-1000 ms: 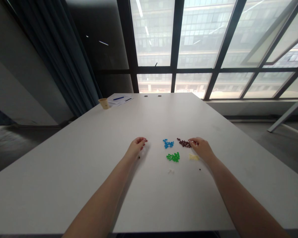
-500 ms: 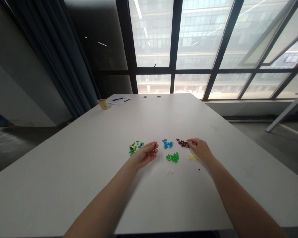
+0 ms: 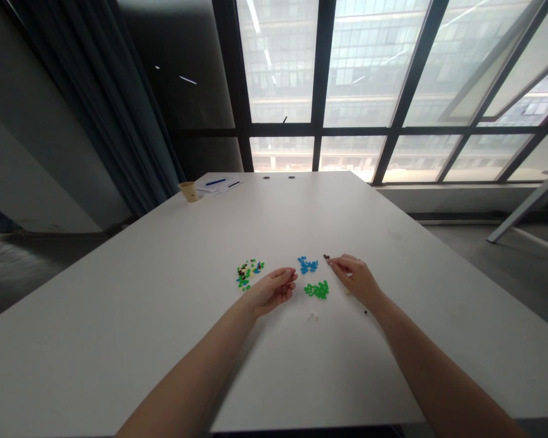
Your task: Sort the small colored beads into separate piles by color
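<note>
My left hand [image 3: 274,292] is closed, thumb against the fingers, just right of a mixed pile of small coloured pieces [image 3: 244,274]. A dark reddish speck shows at its fingertips, too small to name. My right hand [image 3: 354,277] is closed too, its fingertips down at the small dark brown pieces [image 3: 326,257], most of which it hides. Between the hands lie a cluster of small blue pieces [image 3: 307,264] and a cluster of small green pieces [image 3: 317,289]. A pale yellow cluster [image 3: 347,294] is mostly covered by my right hand.
A few whitish bits [image 3: 313,316] and one black piece [image 3: 366,312] lie on the white table [image 3: 301,225] nearer me. At the far left stand a yellowish paper cup [image 3: 189,191] and papers [image 3: 219,186] with a blue pen [image 3: 215,182]. Windows rise behind.
My right hand has shifted left over the brown pieces, covering more of them. My left hand has moved slightly right and down, uncovering more of the mixed pile.
</note>
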Action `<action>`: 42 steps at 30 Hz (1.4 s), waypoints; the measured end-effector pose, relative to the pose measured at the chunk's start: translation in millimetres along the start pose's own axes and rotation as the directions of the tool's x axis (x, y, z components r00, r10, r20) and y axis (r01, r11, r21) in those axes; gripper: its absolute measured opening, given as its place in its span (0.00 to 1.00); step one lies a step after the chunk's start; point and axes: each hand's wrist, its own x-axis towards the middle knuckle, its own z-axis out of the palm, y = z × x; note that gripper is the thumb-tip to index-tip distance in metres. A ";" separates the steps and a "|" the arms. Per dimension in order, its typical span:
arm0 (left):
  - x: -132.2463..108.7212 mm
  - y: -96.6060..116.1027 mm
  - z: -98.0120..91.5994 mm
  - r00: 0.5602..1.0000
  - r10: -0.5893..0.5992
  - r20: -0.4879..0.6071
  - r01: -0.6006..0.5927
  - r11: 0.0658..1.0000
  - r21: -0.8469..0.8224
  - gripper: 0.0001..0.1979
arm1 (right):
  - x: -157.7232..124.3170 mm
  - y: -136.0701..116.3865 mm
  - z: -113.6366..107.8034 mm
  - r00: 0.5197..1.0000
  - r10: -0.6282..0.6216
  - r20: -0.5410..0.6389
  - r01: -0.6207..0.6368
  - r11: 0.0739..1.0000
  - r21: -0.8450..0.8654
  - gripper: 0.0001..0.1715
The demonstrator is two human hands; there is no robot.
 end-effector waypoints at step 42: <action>2.0 -15.1 10.8 0.988 0.065 -0.140 -0.034 0.976 0.214 0.14 | 10.4 78.7 1.7 0.928 0.366 -0.062 -0.363 0.856 -0.368 0.15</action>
